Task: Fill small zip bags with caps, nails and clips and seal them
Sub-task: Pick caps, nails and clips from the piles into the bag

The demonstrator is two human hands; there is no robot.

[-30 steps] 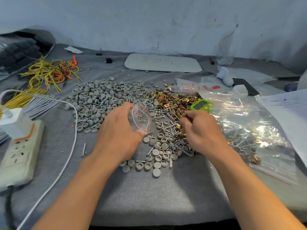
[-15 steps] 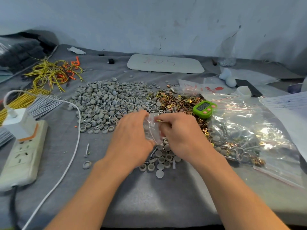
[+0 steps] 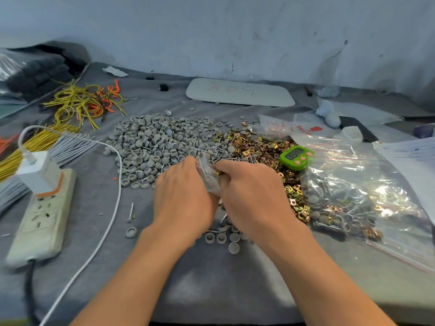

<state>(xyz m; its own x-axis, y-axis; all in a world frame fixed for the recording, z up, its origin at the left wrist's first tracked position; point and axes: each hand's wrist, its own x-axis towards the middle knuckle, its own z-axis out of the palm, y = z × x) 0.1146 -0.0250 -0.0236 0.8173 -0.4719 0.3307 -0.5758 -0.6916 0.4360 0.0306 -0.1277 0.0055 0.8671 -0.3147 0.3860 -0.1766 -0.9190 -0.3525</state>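
My left hand (image 3: 182, 196) holds a small clear zip bag (image 3: 208, 177) upright in the middle of the table. My right hand (image 3: 251, 196) is pressed against the bag's mouth and pinches gold clips (image 3: 219, 172) at its opening. Behind the hands lies a wide heap of grey caps (image 3: 155, 142). Screw-like nails (image 3: 211, 150) are mixed in at its right edge. A pile of gold clips (image 3: 263, 147) spreads to the right of the caps. More caps (image 3: 233, 241) lie just below my hands.
A big clear bag of filled packets (image 3: 353, 203) lies at the right, a green timer (image 3: 296, 156) behind it. A power strip (image 3: 40, 217) with a white charger and cable (image 3: 103, 231) sits left. Yellow and orange wires (image 3: 82, 102) and a white board (image 3: 240, 92) lie farther back.
My right hand left the clip pile and came to the bag's mouth with clips. My left hand drew the bag in toward it, so both hands now meet.
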